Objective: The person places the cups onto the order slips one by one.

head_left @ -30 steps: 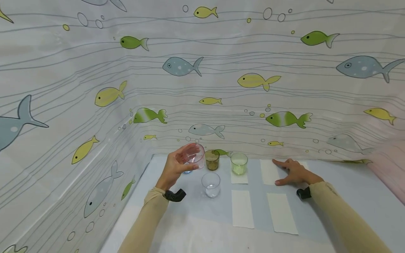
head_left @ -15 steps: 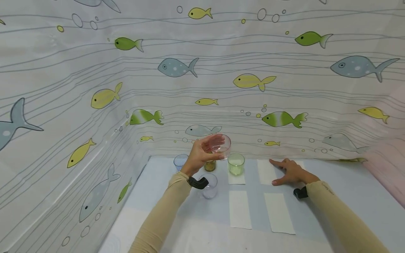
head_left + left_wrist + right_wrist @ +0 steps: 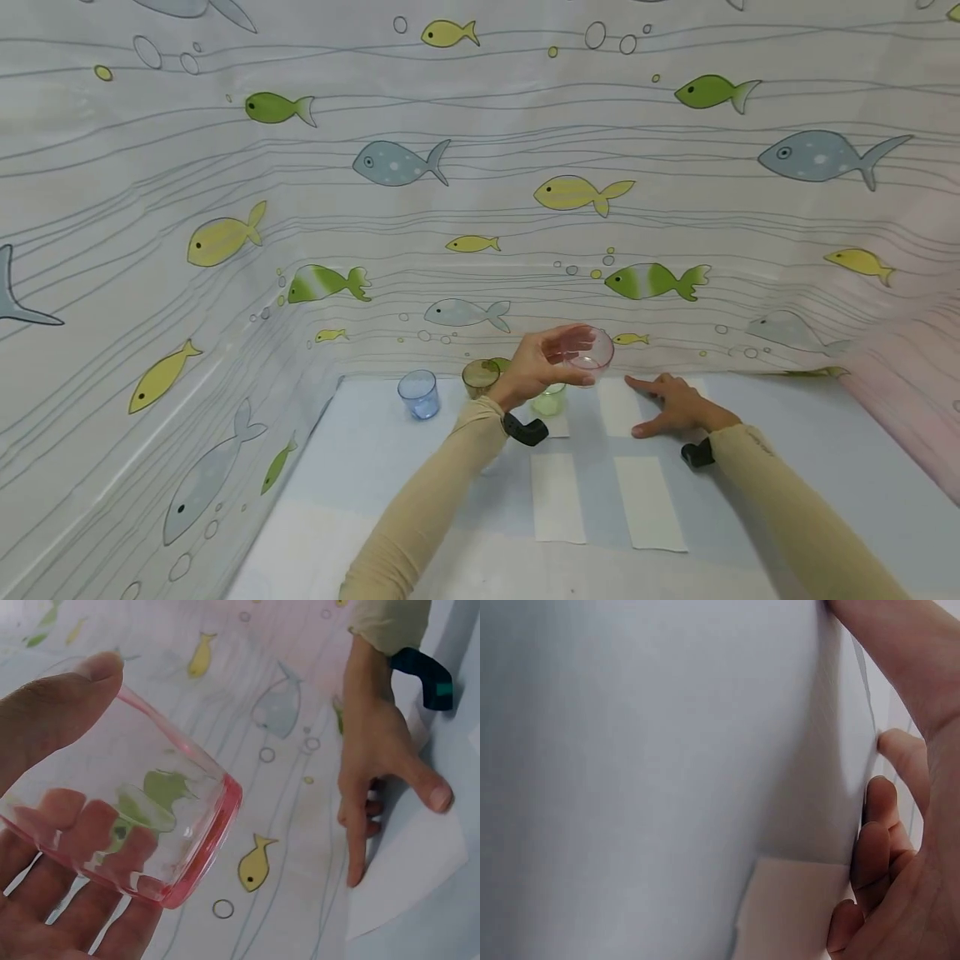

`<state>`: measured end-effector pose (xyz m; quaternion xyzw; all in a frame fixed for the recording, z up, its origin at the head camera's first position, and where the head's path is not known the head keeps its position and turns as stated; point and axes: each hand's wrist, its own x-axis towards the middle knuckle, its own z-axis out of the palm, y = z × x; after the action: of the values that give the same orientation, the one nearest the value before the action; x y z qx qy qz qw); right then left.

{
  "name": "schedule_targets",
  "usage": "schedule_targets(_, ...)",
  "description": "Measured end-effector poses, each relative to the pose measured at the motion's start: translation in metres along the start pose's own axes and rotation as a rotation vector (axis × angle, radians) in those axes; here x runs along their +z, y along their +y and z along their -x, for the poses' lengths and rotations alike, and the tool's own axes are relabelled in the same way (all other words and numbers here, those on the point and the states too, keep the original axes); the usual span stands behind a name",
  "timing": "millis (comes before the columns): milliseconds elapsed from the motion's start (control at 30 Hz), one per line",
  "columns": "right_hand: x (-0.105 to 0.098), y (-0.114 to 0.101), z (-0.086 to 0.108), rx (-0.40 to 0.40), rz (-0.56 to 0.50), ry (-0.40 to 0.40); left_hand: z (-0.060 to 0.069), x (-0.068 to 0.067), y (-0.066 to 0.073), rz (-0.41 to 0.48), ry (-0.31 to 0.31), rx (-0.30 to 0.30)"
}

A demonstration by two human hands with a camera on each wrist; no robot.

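Note:
My left hand [image 3: 534, 367] holds a pink-tinted glass tumbler [image 3: 597, 354] in the air above the back of the table, its fingers and thumb round the sides. In the left wrist view the tumbler [image 3: 202, 836] is tilted, its thick pink end pointing away from the palm. Below it, partly covered by that hand, a green glass [image 3: 550, 402] stands on a white paper piece. My right hand [image 3: 673, 407] rests at another white paper piece [image 3: 617, 412], index finger stretched to its far edge and thumb spread near its side; the remaining fingers bend loosely.
A blue glass [image 3: 420, 394] and an amber glass [image 3: 477, 379] stand at the back left. A clear glass is mostly hidden by the left forearm. Two more paper pieces, one left [image 3: 557, 500] and one right [image 3: 651, 504], lie nearer the front. A fish-print curtain [image 3: 375, 233] surrounds the table.
My left hand has carried the pink tumbler rightward, from beside the amber glass past the green one, uncovering the blue glass. The right hand keeps its place on the paper.

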<state>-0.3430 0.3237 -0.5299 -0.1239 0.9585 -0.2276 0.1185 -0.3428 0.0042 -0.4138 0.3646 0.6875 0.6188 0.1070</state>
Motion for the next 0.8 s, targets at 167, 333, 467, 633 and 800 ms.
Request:
schedule_targets(167, 0.001, -0.001, 0.0, -0.007, -0.002, 0.011, -0.013, 0.022, -0.018, 0.015, -0.015, -0.023)
schedule_targets(333, 0.002, 0.0, -0.001, 0.024, 0.021, 0.014, -0.023, 0.041, -0.038, 0.034, 0.011, -0.043)
schedule_targets(467, 0.003, 0.001, -0.003, 0.048, 0.016, 0.01, -0.029, 0.051, -0.053, 0.026, 0.043, -0.093)
schedule_targets(633, 0.003, 0.0, -0.004, 0.064, 0.006, -0.001, -0.033, 0.058, -0.067, 0.03, 0.079, -0.165)
schedule_targets(800, 0.0, 0.0, -0.003, 0.068, 0.015, -0.006, -0.038, 0.066, -0.083, 0.044, 0.091, -0.19)
